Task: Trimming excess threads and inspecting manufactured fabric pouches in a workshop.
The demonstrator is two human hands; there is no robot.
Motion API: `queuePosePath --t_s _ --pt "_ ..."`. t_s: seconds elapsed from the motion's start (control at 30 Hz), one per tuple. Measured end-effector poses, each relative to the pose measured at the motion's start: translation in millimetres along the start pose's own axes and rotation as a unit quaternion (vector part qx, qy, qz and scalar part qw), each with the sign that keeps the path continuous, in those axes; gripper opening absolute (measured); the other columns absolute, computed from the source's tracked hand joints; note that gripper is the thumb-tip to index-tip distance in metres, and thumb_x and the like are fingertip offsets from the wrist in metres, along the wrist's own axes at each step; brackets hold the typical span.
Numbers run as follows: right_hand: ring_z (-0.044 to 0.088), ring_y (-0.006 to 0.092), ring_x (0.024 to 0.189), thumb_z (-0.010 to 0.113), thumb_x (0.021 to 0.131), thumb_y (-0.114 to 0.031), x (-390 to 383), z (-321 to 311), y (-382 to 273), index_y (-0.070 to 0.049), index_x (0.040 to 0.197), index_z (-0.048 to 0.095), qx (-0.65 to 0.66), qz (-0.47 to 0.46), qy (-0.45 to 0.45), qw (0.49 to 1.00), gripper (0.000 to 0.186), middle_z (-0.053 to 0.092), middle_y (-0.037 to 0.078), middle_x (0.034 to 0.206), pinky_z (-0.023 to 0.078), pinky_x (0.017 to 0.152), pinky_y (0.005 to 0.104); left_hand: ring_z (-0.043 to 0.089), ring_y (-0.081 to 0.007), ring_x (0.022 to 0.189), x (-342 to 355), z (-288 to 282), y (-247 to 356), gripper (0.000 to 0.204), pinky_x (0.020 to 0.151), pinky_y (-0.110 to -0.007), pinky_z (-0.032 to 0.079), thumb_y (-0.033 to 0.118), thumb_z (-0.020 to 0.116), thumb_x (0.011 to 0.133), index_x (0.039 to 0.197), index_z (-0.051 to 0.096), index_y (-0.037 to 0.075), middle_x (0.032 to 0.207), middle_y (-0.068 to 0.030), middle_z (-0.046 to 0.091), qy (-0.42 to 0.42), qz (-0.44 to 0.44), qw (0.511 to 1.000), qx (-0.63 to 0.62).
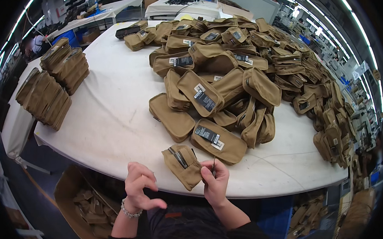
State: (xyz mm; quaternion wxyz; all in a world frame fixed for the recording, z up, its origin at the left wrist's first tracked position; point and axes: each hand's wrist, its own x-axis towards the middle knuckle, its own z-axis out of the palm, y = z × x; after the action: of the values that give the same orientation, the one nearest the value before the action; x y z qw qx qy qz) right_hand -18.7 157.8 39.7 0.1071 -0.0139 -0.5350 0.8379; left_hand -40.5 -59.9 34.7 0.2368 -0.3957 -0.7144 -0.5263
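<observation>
A small tan fabric pouch (184, 166) with a dark zipper strip hangs over the table's near edge. The fingers of my right hand (216, 181) are closed on its right corner. A thin dark metal tool (214, 166) also sticks up from that hand; its kind is hard to make out. My left hand (139, 187), a beaded bracelet at its wrist, is held apart to the left of the pouch, its fingers curved and spread with nothing between them. Just beyond the pouch lies a tan zip case (231, 152) with a black-and-white label.
Many similar tan cases (221, 56) are heaped across the white table (110, 102). Neat stacks (43, 96) stand at its left edge. Below are a cardboard box (66, 191) and a blue bin (275, 217), both holding tan pieces.
</observation>
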Motion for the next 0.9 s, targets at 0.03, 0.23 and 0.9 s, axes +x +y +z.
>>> queuePosePath --t_s 0.03,0.23,0.9 --pt "0.040 0.0010 0.059 0.063 0.090 -0.007 3.3 1.8 -1.6 0.001 0.100 0.061 -0.008 -0.009 -0.023 1.000 0.012 0.053 -0.005 0.070 0.029 0.053 0.0180 0.053 -0.0246 0.089 0.1 8.1 0.7 0.059 0.085 -0.038 0.036 0.058 0.081 0.062 0.082 0.053 0.010 0.102 -0.0109 0.060 0.032 -0.063 0.997 0.016" --pt "0.050 0.0000 0.073 0.060 0.096 -0.013 35.6 0.9 -9.9 -0.001 0.117 0.057 -0.059 0.012 -0.163 0.985 0.025 0.060 -0.004 0.090 0.041 0.064 0.0164 0.039 -0.0386 0.130 20.1 37.0 -21.4 0.110 0.108 -0.045 0.030 0.028 0.090 0.057 0.141 0.024 0.002 0.144 -0.0262 0.034 -0.025 -0.072 0.994 0.083" --pt "0.035 0.0007 0.057 0.060 0.096 -0.017 62.8 -0.3 24.8 -0.002 0.096 0.063 -0.125 0.054 -0.145 0.980 0.015 0.046 -0.007 0.066 0.025 0.050 0.0192 0.045 -0.0315 0.123 45.4 23.2 -60.4 0.109 0.095 -0.040 0.047 0.015 0.071 0.069 0.153 0.001 0.008 0.142 -0.0201 0.030 0.060 -0.234 0.966 -0.095"
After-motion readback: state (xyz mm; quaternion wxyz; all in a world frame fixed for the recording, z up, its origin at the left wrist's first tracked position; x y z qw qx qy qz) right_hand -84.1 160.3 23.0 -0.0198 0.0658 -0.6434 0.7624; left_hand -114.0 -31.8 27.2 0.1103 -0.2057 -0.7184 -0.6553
